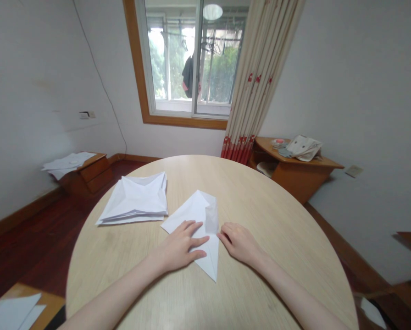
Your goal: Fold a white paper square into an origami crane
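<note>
Right now, both hands are over the round wooden tabletop [281, 206]. The left hand [183, 247] is open, with its fingers spread out and lying on a folded white paper [193, 211]. It rests on the paper and does not grip it. The right hand [239, 240] is curled up, with its thumb and fingertips right by the paper's right edge. I cannot tell if it is pinching that edge. The paper is under the left hand and just beside the right one. One sharp tip points back between the two arms, and a small flap shows just past the fingers. Ahead and to the left of the left hand is a pile of folded white papers [140, 195], near the first paper but not touching it. Farther off to the left of the hands, loose white sheets [68, 162] lie on a small brown cabinet [95, 173]. Far ahead to the right, a pale bag [303, 147] sits on a wooden stand [295, 178]. Past the hands, straight ahead, are a curtain with red bits [257, 91] and a window [173, 68].
</note>
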`<state>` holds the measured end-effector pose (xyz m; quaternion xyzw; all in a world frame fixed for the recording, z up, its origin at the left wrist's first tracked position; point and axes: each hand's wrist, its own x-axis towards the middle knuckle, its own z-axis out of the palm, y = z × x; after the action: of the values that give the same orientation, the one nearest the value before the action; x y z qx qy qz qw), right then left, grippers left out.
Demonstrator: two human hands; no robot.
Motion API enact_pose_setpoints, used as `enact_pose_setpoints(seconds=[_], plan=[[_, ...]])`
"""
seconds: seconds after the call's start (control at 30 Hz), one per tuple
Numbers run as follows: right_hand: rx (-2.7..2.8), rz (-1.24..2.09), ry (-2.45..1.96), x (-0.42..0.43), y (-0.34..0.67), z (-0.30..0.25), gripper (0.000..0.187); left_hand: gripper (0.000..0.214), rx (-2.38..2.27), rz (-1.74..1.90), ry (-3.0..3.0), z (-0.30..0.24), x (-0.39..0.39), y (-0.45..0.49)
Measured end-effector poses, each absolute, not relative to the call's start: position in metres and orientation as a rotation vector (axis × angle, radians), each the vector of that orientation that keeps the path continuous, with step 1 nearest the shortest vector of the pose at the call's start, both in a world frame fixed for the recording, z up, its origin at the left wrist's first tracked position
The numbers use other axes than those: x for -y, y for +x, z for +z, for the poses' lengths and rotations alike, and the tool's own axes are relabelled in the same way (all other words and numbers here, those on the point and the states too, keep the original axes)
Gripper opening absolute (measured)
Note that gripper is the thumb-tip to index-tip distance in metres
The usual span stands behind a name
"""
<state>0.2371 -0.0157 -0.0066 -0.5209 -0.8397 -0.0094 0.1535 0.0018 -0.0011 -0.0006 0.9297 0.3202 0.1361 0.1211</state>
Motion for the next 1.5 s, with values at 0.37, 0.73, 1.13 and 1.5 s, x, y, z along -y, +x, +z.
enact_pose_setpoints(seconds=[0.37, 0.73, 1.13, 1.5], plan=[[2.423, 0.241, -1.408, 0.017, 0.237, -0.001, 0.023, 0.041, -0.955, 0.356, 2.709, 0.003, 0.002, 0.002], [2.486, 0.304, -1.258, 0.026, 0.231, 0.000, 0.023, 0.041, -0.963, 0.379, 2.717, 0.001, 0.002, 0.001], [2.574, 0.449, -1.164, 0.038, 0.222, 0.009, 0.022, 0.039, -0.984, 0.293, 2.720, 0.007, 0.002, 0.001], [2.703, 0.555, -1.179, 0.047, 0.214, 0.019, 0.022, 0.037, -0.975, 0.332, 2.710, 0.006, 0.000, 0.001]])
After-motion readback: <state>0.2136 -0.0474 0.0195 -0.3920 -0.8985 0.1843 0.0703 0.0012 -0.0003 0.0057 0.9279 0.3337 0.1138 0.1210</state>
